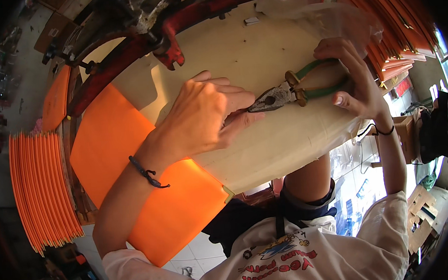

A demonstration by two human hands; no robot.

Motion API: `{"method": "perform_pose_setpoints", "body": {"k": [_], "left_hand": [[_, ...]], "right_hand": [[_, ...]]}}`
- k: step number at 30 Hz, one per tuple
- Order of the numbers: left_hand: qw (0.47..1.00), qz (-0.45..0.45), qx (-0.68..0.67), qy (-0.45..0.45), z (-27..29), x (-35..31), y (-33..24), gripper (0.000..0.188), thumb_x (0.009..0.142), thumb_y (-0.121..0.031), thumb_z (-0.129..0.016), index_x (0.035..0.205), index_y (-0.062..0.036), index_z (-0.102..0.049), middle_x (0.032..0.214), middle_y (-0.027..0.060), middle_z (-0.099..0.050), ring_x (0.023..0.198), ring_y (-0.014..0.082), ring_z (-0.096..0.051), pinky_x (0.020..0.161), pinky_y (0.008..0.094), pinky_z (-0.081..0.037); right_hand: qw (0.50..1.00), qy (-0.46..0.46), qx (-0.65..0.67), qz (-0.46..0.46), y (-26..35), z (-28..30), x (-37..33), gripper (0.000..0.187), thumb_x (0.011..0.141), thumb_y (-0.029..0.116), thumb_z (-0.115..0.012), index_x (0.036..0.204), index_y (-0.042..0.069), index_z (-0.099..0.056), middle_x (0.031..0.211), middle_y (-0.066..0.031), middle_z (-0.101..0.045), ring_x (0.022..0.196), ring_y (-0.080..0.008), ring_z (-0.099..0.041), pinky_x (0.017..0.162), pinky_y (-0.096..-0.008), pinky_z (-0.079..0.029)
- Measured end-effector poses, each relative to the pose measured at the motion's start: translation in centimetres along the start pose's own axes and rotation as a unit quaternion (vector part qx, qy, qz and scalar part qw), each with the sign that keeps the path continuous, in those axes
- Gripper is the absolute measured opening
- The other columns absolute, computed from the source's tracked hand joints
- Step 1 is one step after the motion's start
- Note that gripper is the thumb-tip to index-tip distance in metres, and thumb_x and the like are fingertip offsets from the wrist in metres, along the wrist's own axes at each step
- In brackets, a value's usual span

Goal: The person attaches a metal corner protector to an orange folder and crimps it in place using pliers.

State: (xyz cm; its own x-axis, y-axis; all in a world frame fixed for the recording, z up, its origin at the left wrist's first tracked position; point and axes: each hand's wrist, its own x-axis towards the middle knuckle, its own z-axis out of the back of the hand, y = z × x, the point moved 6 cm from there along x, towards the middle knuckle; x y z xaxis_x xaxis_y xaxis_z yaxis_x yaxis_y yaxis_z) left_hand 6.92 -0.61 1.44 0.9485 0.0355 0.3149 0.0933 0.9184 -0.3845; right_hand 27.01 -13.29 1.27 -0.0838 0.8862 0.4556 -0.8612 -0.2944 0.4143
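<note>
A pair of combination pliers (277,95) with green handles lies level over the pale work surface, its jaws toward the left. My right hand (356,78) is around the handle ends, thumb on the lower handle and fingers by the upper one. The handles stand apart, while the jaws look nearly closed. My left hand (202,113) is closed, its thumb and fingers pinched at the tip of the jaws. What lies between those fingers is hidden. Beneath my left forearm, a flat orange panel (187,214) lies at the table's edge, with another orange panel (106,139) beside it.
A red metal machine frame (196,13) arches across the far side. Orange panels are stacked at the left (39,187) and in another stack (391,17) at the far right. Clear plastic film (324,18) and a small white piece (251,21) rest on the pale tabletop (213,53).
</note>
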Motion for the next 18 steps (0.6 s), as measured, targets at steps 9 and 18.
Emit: {"method": "perform_pose_setpoints", "body": {"k": [9,18], "left_hand": [[0.998,-0.034,-0.004,-0.060,0.9,-0.1,-0.6,0.029,0.083,-0.021,-0.068,0.070,-0.0016,-0.052,0.063,0.0107,-0.049,0.064,0.0297,-0.053,0.058,0.0382,-0.041],[0.965,0.017,-0.251,-0.073,1.6,-0.8,0.3,0.067,0.077,-0.042,-0.080,0.119,0.0001,-0.048,0.097,0.0092,-0.061,0.088,0.0178,-0.059,0.083,0.0317,-0.050]], "right_hand": [[0.992,0.039,-0.123,0.008,3.6,1.0,-0.3,0.028,0.076,0.028,-0.076,0.088,0.005,-0.066,0.094,-0.0105,-0.063,0.089,-0.0318,-0.060,0.079,-0.0414,-0.047],[0.971,0.055,0.201,-0.119,6.4,-2.3,1.0,0.022,0.099,0.019,-0.051,0.108,-0.001,-0.052,0.088,-0.0135,-0.059,0.080,-0.0250,-0.059,0.074,-0.0331,-0.046]]}}
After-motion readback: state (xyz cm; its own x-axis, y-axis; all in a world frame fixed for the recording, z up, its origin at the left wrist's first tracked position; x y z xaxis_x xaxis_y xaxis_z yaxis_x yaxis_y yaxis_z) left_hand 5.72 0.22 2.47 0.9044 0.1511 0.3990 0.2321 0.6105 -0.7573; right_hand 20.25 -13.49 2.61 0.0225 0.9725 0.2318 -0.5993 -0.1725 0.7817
